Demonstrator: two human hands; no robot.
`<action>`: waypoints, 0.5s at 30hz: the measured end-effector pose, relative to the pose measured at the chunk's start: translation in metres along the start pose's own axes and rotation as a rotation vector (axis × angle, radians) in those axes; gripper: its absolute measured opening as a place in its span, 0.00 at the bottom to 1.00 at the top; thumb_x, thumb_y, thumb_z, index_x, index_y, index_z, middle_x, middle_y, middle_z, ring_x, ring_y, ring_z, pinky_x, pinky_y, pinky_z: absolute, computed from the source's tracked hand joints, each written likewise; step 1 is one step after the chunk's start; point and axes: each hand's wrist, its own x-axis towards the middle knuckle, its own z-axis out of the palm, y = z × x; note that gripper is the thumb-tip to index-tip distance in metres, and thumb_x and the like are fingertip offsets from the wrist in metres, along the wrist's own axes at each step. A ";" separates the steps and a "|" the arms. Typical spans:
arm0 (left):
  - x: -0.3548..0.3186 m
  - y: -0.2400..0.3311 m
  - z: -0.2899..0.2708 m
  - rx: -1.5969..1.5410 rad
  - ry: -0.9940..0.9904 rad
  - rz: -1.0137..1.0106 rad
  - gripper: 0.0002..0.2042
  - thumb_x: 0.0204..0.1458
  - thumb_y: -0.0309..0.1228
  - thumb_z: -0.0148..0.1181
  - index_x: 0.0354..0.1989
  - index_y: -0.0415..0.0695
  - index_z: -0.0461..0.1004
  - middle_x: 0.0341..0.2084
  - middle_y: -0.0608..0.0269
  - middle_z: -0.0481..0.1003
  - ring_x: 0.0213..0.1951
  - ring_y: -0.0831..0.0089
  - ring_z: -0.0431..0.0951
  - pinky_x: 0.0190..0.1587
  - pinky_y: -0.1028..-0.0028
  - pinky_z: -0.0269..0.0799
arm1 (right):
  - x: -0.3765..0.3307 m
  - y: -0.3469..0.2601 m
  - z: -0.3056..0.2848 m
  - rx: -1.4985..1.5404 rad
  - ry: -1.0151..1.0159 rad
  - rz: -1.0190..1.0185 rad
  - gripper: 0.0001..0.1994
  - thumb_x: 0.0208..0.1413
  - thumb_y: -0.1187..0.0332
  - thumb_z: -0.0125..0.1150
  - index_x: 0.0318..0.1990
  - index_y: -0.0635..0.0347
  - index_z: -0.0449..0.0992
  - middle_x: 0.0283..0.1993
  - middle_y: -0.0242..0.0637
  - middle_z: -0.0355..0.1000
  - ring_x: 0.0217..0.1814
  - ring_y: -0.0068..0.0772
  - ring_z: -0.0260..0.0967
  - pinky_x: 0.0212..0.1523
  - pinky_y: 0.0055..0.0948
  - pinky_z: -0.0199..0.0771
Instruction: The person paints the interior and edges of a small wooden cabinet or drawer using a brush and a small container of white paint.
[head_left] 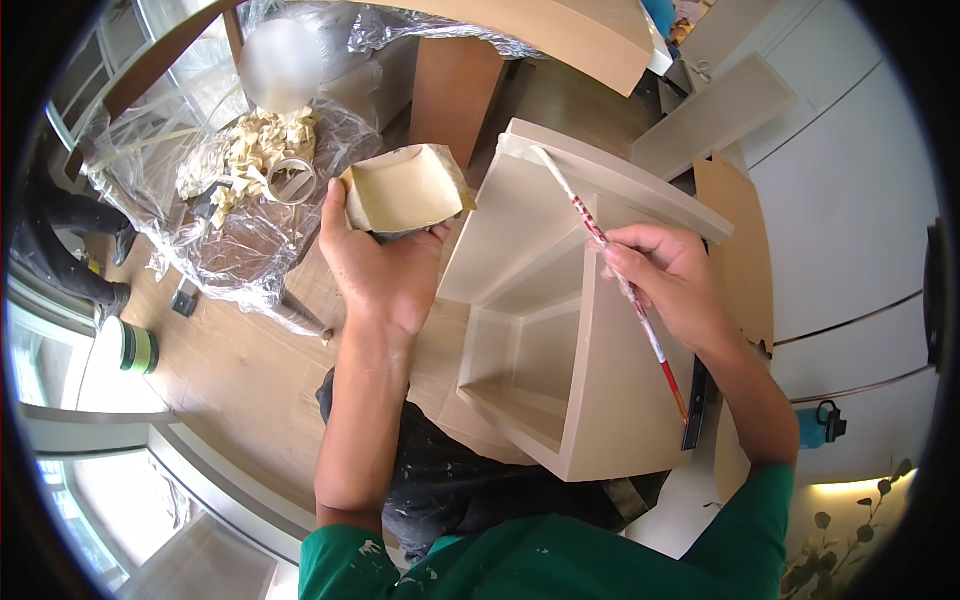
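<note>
My left hand (382, 275) holds up a small open box (362, 203) from below, its thumb along the side; the inside is coated in beige paint. A slim paintbrush (582, 212) with a paint-smeared red and white handle is pinched in my right hand (665, 268). Its pale far end lies at the top edge of a beige cabinet (625, 395), apparently touching it; the bristles are hard to make out. The cabinet has open compartments and stands tilted in front of me, its edge close to my lap. The box is left of the cabinet, apart from it.
A plastic-wrapped table (240, 250) on the left bears crumpled masking paper (270, 145) and a tape roll (291, 182). A green-banded bucket (138, 347) stands on the wooden floor. Another person's legs (70, 230) show at far left. A blue bottle (815, 426) is at right.
</note>
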 end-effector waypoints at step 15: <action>0.004 0.002 -0.004 0.017 -0.013 0.026 0.23 0.70 0.47 0.38 0.62 0.42 0.66 0.59 0.50 0.69 0.59 0.53 0.70 0.61 0.50 0.66 | 0.005 -0.007 0.005 -0.032 -0.048 -0.019 0.13 0.69 0.65 0.60 0.48 0.68 0.81 0.29 0.25 0.74 0.27 0.09 0.62 0.26 0.17 0.63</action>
